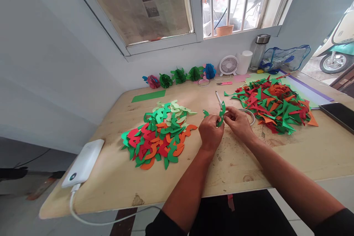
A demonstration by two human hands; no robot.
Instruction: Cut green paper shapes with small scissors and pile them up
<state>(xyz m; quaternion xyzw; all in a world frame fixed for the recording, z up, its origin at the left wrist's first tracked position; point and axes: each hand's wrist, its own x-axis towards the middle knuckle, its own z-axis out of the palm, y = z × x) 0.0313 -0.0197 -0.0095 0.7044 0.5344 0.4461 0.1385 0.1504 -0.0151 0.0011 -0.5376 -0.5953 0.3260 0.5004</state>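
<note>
In the middle of the table, my left hand (211,131) is closed round a curved green paper cutout (223,107) that stands up from its fingers. My right hand (238,121) pinches at the same cutout from the right, its fingertips close to the left hand's. Another bit of green paper (205,113) shows just behind the left hand; whether it is joined to the held piece is hidden. A white pen-like stick (218,97) lies beyond the hands. Left of them is a heap of curved paper cutouts (157,136) in green, red and orange.
Pointed paper scraps (276,105) are heaped at the right, near a black phone (339,116). A roll of tape (250,116) lies by my right wrist. Several folded paper figures (179,75) and a small fan (228,65) line the wall. A corded power bank (83,164) is at left.
</note>
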